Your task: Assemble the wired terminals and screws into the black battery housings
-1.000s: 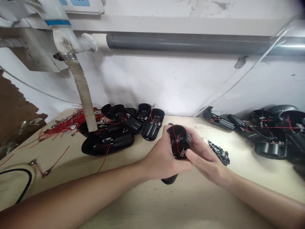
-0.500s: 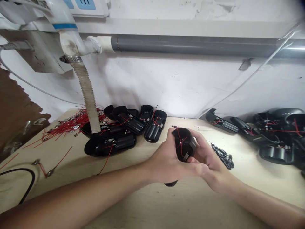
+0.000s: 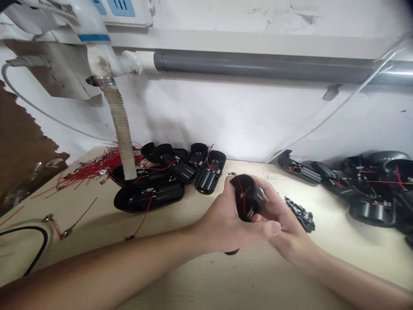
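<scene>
Between both hands, above the table, is a black plastic housing (image 3: pixel 247 196) with a hollow rounded end facing up and thin red wires inside it. My left hand (image 3: pixel 222 219) wraps around its left side, thumb laid across the front. On the right side, my right hand (image 3: pixel 279 211) closes around the same housing, its fingers partly hidden behind it. The two thumbs overlap in front, covering the middle of the housing; its lower tip shows below my left hand. Right of my right hand lies a small pile of black parts (image 3: pixel 301 215).
Similar black housings with red wires (image 3: pixel 211 172) lie left of the hands, and more are heaped at the right (image 3: pixel 371 206). A bundle of red wires (image 3: pixel 97 165) sits at the far left, under a ribbed hose (image 3: pixel 119 125). A grey pipe (image 3: pixel 258 66) runs along the wall.
The camera view has shifted slightly. Both hands keep their grip on the housing, which has barely moved.
</scene>
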Available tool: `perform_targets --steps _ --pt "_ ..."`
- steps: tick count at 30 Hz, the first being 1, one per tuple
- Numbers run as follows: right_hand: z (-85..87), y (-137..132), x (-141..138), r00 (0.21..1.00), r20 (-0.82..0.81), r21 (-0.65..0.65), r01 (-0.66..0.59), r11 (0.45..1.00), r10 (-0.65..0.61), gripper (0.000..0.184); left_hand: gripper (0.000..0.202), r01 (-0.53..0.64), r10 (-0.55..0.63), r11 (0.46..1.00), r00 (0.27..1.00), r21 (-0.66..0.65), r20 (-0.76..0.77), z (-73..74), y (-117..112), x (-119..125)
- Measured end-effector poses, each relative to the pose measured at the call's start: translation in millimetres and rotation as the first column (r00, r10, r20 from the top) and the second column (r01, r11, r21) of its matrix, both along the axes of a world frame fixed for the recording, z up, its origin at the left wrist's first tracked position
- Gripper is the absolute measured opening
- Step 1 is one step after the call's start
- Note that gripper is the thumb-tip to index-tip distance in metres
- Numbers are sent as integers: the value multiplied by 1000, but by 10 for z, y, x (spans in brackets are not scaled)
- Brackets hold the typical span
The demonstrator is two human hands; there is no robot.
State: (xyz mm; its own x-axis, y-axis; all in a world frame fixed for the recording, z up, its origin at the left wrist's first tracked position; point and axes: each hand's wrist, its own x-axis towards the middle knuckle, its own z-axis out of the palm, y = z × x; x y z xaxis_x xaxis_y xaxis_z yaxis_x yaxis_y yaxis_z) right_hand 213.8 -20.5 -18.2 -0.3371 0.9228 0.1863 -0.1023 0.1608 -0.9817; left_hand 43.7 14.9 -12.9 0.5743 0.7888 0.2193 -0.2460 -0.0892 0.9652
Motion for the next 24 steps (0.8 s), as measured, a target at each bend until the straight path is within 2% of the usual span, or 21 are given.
perform_targets --steps 2,4,7,11,15,18,24 --pt "-16 47 8 998 -60 -29 -7 1000 6 64 60 -30 32 999 998 -41 52 4 7 2" --pt "-37 97 17 990 -131 -92 40 995 -52 64 52 -119 126 988 989 -97 70 -13 22 5" --pt "-65 156 34 967 -208 -229 95 969 -144 48 39 -277 284 943 959 -184 10 -63 57 17" --pt "-63 172 60 957 -254 -327 50 944 -139 35 32 -334 327 930 942 -152 -73 -93 90 33" --pt "-26 136 65 967 -215 -318 62 946 -136 36 27 -355 345 929 933 -106 -101 -75 92 33" --pt "-25 106 69 976 -165 -278 91 956 -141 38 27 -326 318 942 943 -77 -100 -78 81 30" --pt "-64 102 73 966 26 -166 259 951 -258 42 34 -280 274 960 948 -14 -164 -106 57 24"
